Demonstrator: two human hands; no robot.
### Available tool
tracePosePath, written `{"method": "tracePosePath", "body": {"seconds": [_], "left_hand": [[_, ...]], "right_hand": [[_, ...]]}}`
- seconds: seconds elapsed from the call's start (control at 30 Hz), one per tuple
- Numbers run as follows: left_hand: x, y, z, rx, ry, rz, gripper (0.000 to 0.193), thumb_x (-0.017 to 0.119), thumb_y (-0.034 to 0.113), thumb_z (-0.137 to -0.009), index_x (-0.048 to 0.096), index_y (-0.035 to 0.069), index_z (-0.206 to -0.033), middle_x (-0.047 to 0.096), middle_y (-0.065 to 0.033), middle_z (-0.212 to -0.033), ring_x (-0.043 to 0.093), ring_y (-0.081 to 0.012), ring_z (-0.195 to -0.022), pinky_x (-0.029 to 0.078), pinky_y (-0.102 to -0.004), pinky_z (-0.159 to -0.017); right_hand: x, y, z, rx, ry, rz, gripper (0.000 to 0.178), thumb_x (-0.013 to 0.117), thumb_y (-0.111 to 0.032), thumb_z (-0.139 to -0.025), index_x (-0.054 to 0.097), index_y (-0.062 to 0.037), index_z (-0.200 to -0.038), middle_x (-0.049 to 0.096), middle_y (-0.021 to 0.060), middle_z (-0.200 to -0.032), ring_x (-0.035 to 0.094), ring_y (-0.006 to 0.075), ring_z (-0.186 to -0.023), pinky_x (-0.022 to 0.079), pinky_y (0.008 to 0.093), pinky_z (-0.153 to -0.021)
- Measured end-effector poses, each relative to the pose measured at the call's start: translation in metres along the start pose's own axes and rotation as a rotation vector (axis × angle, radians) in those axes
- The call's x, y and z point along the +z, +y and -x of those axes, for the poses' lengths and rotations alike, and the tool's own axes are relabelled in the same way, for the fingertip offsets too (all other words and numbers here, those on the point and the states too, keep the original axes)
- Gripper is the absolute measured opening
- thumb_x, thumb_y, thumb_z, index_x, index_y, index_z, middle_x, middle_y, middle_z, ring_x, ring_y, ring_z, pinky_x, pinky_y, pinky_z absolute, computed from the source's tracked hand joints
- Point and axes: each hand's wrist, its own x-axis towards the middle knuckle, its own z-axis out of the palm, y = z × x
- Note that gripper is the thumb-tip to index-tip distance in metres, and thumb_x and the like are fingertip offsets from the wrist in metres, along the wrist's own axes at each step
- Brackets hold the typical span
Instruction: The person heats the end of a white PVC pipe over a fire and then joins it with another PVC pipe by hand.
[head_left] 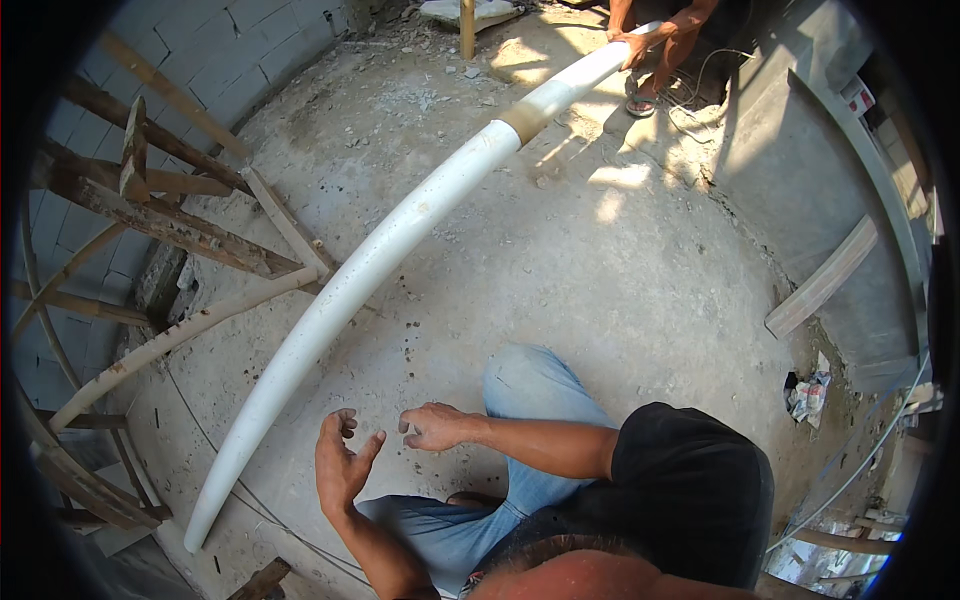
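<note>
A long white plastic pipe [400,225] slants across the concrete floor from the lower left to the upper right, with a tan band [524,121] partway along it. Just right of its near part, my left hand [345,462] is raised, fingers half curled and thumb apart, with nothing in it. My right hand [437,427] hovers beside it above my lap, fingers loosely bent toward the left hand, and no object shows in it. Neither hand touches the pipe. At the far end, another person's hands [636,46] grip the pipe.
Wooden beams and poles [170,225] lean against the block wall [230,60] at the left. A thin cable [245,505] passes under the pipe's near end. At the right lie a short plank [823,277] and a crumpled wrapper [808,393].
</note>
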Motion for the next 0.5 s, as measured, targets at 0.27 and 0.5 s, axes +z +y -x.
{"method": "tracePosePath", "body": {"seconds": [0.27,0.5], "left_hand": [[0.001,-0.003,-0.004,0.015,0.049,0.007,0.049,0.081,0.019,-0.072,0.057,-0.002,-0.109,0.061,-0.0173,-0.103,0.058,-0.0285,-0.090,0.047,-0.0372,-0.066],[0.001,-0.002,-0.007,-0.002,0.019,0.015,0.049,0.080,0.019,-0.072,0.056,-0.003,-0.109,0.061,-0.0178,-0.104,0.058,-0.0301,-0.092,0.047,-0.0388,-0.072]], "right_hand": [[-0.004,0.000,-0.001,0.026,0.025,-0.016,0.037,0.064,-0.028,-0.081,0.063,-0.0035,-0.109,0.068,0.0213,-0.099,0.065,0.0376,-0.096,0.050,0.0456,-0.085],[-0.003,0.010,-0.009,0.014,0.085,-0.029,0.037,0.064,-0.028,-0.081,0.063,-0.0037,-0.109,0.068,0.0214,-0.101,0.064,0.0373,-0.099,0.049,0.0452,-0.086]]}}
